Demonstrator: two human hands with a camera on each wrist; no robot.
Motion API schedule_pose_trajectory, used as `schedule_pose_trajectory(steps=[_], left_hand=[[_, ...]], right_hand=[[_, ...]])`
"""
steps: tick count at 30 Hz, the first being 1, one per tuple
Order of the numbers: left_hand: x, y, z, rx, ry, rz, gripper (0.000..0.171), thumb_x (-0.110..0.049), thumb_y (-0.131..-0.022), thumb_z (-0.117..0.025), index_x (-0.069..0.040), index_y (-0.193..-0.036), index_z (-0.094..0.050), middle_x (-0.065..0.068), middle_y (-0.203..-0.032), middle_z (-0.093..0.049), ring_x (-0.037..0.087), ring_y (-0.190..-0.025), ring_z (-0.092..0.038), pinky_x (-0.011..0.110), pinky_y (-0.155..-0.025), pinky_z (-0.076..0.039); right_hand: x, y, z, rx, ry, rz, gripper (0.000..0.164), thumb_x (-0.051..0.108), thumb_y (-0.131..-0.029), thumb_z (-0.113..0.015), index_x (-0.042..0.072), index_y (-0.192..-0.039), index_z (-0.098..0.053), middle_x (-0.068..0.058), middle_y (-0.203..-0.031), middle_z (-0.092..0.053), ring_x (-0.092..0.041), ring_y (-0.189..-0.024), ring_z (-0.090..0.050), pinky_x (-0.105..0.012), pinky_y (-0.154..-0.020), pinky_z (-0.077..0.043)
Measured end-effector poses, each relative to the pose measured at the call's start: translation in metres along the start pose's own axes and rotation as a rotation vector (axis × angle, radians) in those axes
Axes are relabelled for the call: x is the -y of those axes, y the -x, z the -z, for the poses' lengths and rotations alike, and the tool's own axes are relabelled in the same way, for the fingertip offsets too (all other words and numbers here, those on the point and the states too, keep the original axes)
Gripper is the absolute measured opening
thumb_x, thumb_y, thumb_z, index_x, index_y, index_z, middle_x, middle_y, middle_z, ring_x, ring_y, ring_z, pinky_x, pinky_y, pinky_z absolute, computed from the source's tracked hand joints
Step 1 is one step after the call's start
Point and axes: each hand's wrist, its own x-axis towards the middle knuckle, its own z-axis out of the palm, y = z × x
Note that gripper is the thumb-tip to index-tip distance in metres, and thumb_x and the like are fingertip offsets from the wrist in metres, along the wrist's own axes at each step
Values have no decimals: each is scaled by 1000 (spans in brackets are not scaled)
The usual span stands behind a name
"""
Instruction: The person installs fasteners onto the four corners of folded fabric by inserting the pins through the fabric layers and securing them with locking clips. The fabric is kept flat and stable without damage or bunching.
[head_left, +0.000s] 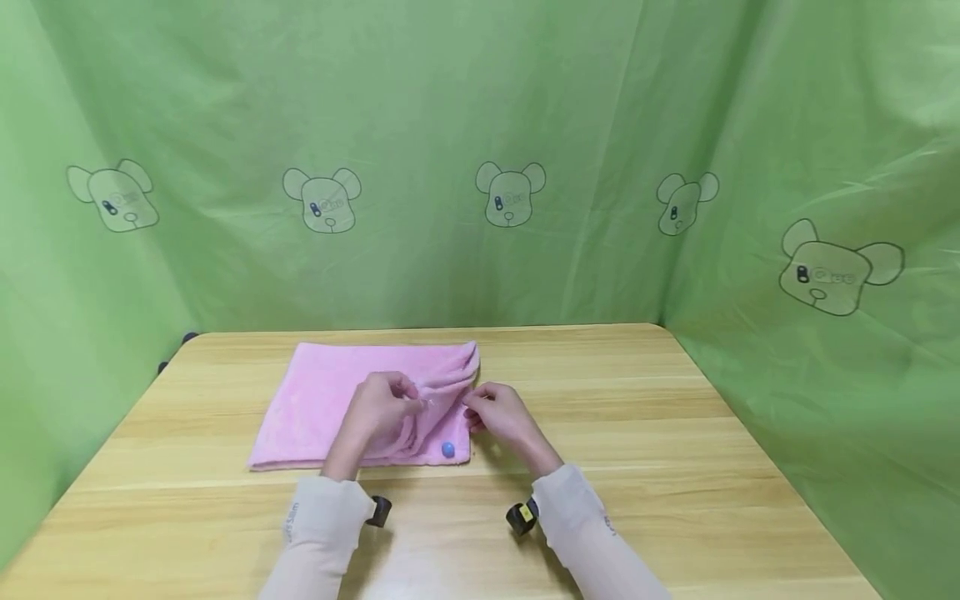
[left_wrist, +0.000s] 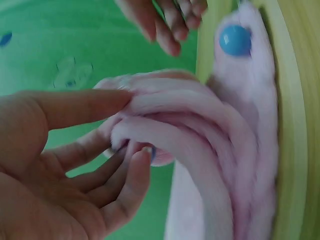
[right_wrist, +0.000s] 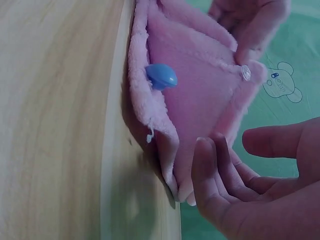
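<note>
A pink plush cloth (head_left: 318, 400), shaped like a flat bag or folded cover, lies on the table, its right part lifted and gathered into folds. My left hand (head_left: 377, 410) pinches those folds between thumb and fingers. Beside the cloth's right edge is my right hand (head_left: 508, 414), its thumb and fingers apart with nothing gripped between them; whether the fingertips touch the cloth I cannot tell. A glossy blue round button (right_wrist: 162, 76) sits by the near right corner. On the raised layer, close to the left fingers, a clear round button (right_wrist: 246, 73) shows.
The wooden table (head_left: 637, 467) extends on both sides of the cloth. Green curtains (head_left: 420, 125) with printed bear heads hang behind and at the sides. A short loose thread (right_wrist: 150, 134) dangles from the cloth's edge.
</note>
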Motion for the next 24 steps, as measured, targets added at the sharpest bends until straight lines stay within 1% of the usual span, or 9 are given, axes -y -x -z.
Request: schedule_pose_trajectory(steps=[5, 8, 10, 12, 16, 18, 20, 22, 24], left_hand=[[-16, 7, -13, 92, -124, -154, 11, -5, -74, -74, -13, -73, -66, -1, -65, -61, 18, -62, -54, 34, -60, -48], [-19, 9, -18, 130, -171, -198, 13, -2, -71, -73, -13, -70, -65, -2, -63, -60, 17, -62, -54, 35, -63, -48], [-19, 9, -20, 145, -189, -188, 14, -2, -70, -74, -13, -73, -65, -2, -64, -59, 17, -63, -54, 35, -63, -48], [-18, 9, -20, 152, -187, -164, 18, -2, -70, -75, -10, -83, -65, -1, -68, -60, 17, -64, -55, 36, -64, -49], [-17, 9, -20, 159, -157, -102, 49, -3, -73, -78, -2, -117, -56, 1, -78, -63, 16, -69, -59, 39, -71, -53], [-17, 8, -19, 160, -153, -82, 63, -4, -73, -78, 2, -128, -49, 1, -80, -64, 17, -71, -61, 41, -77, -53], [-16, 8, -19, 160, -160, -72, 67, -5, -72, -79, 5, -130, -48, 2, -80, -65, 18, -74, -62, 43, -81, -53], [-16, 8, -19, 163, -167, -79, 58, -4, -70, -79, 6, -122, -56, 3, -80, -66, 19, -75, -62, 42, -81, -53], [-15, 8, -20, 175, -160, -96, 43, -4, -70, -79, 3, -111, -64, 3, -79, -67, 18, -74, -62, 41, -78, -54]], right_hand=[[1, 2, 4, 13, 63, -4, 27, 18, -97, -59, -6, -108, -59, -16, -92, -65, -26, -80, -64, -44, -76, -56], [0, 2, 5, 50, 118, 1, 32, 21, -94, -62, -4, -113, -57, -11, -84, -65, -19, -71, -63, -42, -71, -56], [-1, 1, 5, 87, 121, 1, 34, 17, -92, -64, -5, -116, -54, -9, -78, -64, -17, -65, -61, -40, -67, -56], [-2, 0, 5, 118, 101, -3, 36, 11, -89, -64, -6, -119, -51, -9, -74, -62, -17, -62, -60, -38, -64, -57], [-1, 1, 7, 149, 54, -16, 46, -2, -80, -62, -9, -123, -47, -11, -74, -61, -19, -62, -60, -34, -61, -57], [-1, 1, 9, 155, 52, -26, 52, -6, -76, -63, -10, -125, -45, -13, -76, -62, -21, -63, -61, -35, -61, -57], [-2, 1, 10, 153, 85, -30, 56, -6, -74, -66, -10, -126, -44, -13, -77, -62, -22, -64, -62, -36, -63, -58], [-3, 1, 10, 150, 129, -36, 58, -5, -73, -68, -9, -126, -45, -12, -76, -62, -23, -64, -62, -39, -64, -57], [-4, 2, 10, 146, 179, -29, 58, -3, -73, -70, -8, -125, -45, -11, -76, -62, -24, -65, -62, -42, -64, -56]])
